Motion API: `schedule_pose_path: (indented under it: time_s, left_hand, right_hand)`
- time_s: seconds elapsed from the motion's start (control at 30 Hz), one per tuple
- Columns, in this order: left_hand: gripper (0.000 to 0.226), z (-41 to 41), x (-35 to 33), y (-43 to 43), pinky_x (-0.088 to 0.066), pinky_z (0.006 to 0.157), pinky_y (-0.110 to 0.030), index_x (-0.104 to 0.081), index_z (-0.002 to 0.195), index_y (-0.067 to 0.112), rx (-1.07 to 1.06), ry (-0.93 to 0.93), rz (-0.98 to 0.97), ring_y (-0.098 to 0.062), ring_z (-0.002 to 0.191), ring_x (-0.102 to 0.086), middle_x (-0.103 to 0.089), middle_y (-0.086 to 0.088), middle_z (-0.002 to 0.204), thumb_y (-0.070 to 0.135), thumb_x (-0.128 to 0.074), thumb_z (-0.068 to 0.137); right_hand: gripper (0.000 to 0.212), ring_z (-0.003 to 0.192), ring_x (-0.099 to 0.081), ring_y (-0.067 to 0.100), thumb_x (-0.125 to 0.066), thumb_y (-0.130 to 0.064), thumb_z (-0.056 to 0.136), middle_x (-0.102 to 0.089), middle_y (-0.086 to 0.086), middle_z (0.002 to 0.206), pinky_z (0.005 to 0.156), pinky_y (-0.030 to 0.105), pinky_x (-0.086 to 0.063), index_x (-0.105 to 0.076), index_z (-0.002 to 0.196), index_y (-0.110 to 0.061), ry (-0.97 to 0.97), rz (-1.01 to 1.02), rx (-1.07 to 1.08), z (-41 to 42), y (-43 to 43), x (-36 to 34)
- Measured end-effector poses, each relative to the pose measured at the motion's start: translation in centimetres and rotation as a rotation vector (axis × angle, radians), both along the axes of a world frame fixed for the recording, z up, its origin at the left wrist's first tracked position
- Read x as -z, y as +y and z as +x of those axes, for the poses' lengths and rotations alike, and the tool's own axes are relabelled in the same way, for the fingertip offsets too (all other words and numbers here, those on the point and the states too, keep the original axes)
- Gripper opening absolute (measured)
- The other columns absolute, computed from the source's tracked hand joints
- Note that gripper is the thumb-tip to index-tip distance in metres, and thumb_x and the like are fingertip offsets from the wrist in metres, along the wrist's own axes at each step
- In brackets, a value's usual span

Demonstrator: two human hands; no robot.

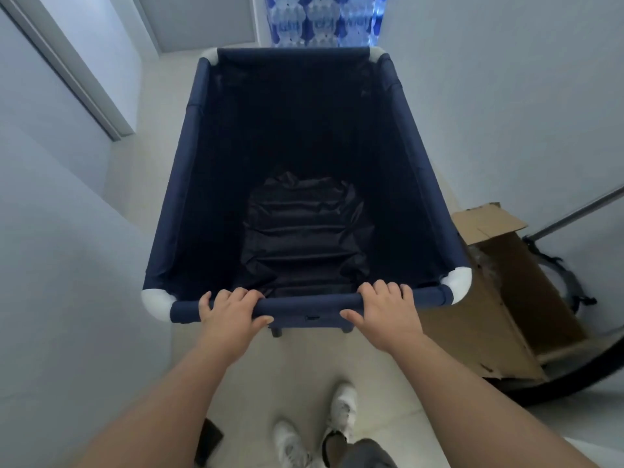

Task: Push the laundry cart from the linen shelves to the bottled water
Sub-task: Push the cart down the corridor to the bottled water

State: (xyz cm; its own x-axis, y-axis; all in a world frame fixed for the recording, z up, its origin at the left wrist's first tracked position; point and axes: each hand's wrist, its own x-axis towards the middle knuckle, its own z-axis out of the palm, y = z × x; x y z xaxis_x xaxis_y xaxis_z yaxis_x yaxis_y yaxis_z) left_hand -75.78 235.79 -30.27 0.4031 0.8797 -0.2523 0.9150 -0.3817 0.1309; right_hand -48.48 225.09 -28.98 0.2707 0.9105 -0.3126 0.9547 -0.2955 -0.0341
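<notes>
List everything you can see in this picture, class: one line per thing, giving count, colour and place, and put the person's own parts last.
laundry cart: one, navy fabric with white corner joints, centre, nothing visible inside
bottled water: several shrink-wrapped packs, blue and clear, just beyond the cart's far end
cardboard box: one, brown, flaps open, right of the cart
door: one, pale grey, left wall
dark object: one, floor, bottom edge, unclear
shoes: two, white, bottom centre
left hand: one, grip closed on the cart's near rail
right hand: one, grip closed on the same rail
</notes>
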Motion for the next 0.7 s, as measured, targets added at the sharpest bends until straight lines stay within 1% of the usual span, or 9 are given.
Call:
schedule_pose_path:
  time_s: [0.13, 0.27, 0.43, 0.57, 0.7]
  left_hand:
    - [0.032, 0.8, 0.2, 4.5, -0.012, 0.113, -0.051, -0.048, 0.115, 0.046, 0.002, -0.001, -0.032, -0.015, 0.114, -0.045, -0.054, 0.018, 0.115, 0.062, -0.045, 0.088]
    - [0.032, 1.3, 0.5, 8.5, -0.011, 0.113, -0.051, -0.048, 0.112, 0.047, -0.004, -0.016, -0.02, -0.014, 0.113, -0.044, -0.053, 0.02, 0.113, 0.064, -0.045, 0.086]
    - [0.035, 2.2, 0.7, 13.1, -0.01, 0.112, -0.051, -0.049, 0.112, 0.048, 0.006, -0.012, -0.015, -0.014, 0.113, -0.044, -0.053, 0.021, 0.111, 0.067, -0.044, 0.084]
    - [0.036, 3.0, 0.7, 15.9, -0.01, 0.113, -0.051, -0.05, 0.116, 0.046, 0.021, 0.004, -0.006, -0.015, 0.118, -0.042, -0.054, 0.018, 0.117, 0.065, -0.046, 0.086]
    - [0.036, 3.3, 0.4, 18.7, -0.008, 0.114, -0.051, -0.051, 0.118, 0.045, 0.04, -0.003, 0.006, -0.017, 0.123, -0.04, -0.053, 0.017, 0.122, 0.063, -0.049, 0.087]
  right_hand:
    - [0.059, 0.104, -0.05, 0.026, -0.031, -0.076, 0.089, -0.056, -0.001, 0.108, 0.102, 0.046, -0.032, -0.049, 0.115, -0.026, -0.003, -0.008, -0.011, 0.9, 4.1, -0.2]
    - [0.061, 0.1, -0.051, 0.024, -0.029, -0.077, 0.088, -0.057, -0.003, 0.104, 0.098, 0.045, -0.035, -0.05, 0.114, -0.026, -0.003, 0.018, -0.025, 1.8, 7.8, -0.2]
    - [0.061, 0.1, -0.052, 0.024, -0.03, -0.077, 0.089, -0.058, -0.002, 0.105, 0.096, 0.044, -0.036, -0.051, 0.116, -0.026, 0.002, 0.032, -0.032, 2.8, 11.9, -0.2]
    - [0.059, 0.097, -0.052, 0.023, -0.03, -0.076, 0.09, -0.058, -0.003, 0.102, 0.094, 0.043, -0.036, -0.051, 0.114, -0.027, -0.008, 0.04, -0.025, 3.5, 14.6, -0.1]
    - [0.056, 0.09, -0.051, 0.024, -0.029, -0.074, 0.091, -0.056, -0.002, 0.094, 0.088, 0.042, -0.037, -0.052, 0.108, -0.024, -0.053, 0.081, -0.036, 3.3, 16.9, 0.1]
